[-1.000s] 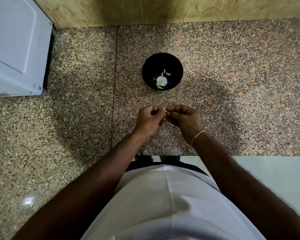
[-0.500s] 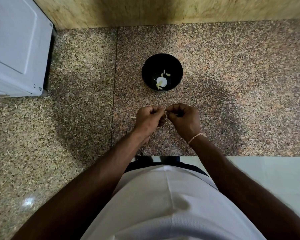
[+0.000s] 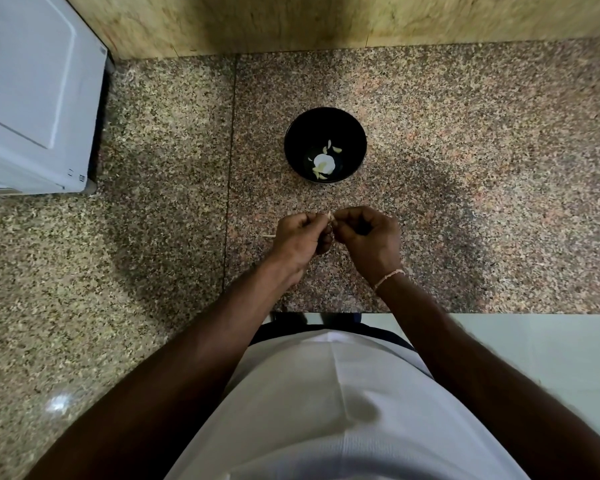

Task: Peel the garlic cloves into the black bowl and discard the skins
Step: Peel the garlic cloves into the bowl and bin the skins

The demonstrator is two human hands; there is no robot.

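Your left hand (image 3: 300, 239) and right hand (image 3: 368, 237) meet knuckle to knuckle above the speckled granite counter (image 3: 465, 174), fingers of both curled in and pinching a small pale garlic clove (image 3: 329, 216) between them; only a sliver of it shows above the fingertips, so how much skin remains on it is hard to make out. A thin pale stalk or strip of skin (image 3: 269, 235) sticks out to the left from behind your left hand, and whether the hand holds it or it lies on the counter cannot be told. The black bowl (image 3: 291, 147) stands on the counter straight beyond your hands, apart from them, and inside it lie a larger white piece of garlic (image 3: 324, 162) and a few smaller pale slivers near it; they may be peeled cloves or bits of skin, too small to say. A thin bracelet (image 3: 388, 277) circles your right wrist. At the far left a white appliance (image 3: 32, 98) is cut off by the edge of the view. Your white shirt (image 3: 326, 410) fills the bottom and hides the counter's near edge in the middle.
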